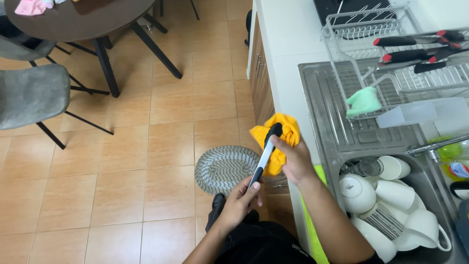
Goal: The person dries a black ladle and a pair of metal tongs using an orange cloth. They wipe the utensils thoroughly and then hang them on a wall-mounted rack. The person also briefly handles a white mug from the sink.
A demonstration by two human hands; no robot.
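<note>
My left hand (240, 199) grips the black handle end of a long kitchen utensil (264, 155) with a silver shaft and a black tip. My right hand (293, 159) holds a bunched yellow-orange cloth (283, 131) against the utensil's upper part, thumb pressed on the black tip. Both hands are held out over the floor, just left of the counter edge.
A steel sink (337, 142) at the right holds white mugs (357, 193) and bowls. A wire dish rack (371, 63) carries red-and-black-handled knives (415, 41) and a green cloth (364, 101). A round woven mat (225, 168) lies on the tiled floor. A dark table (78, 19) and grey chair (31, 95) stand far left.
</note>
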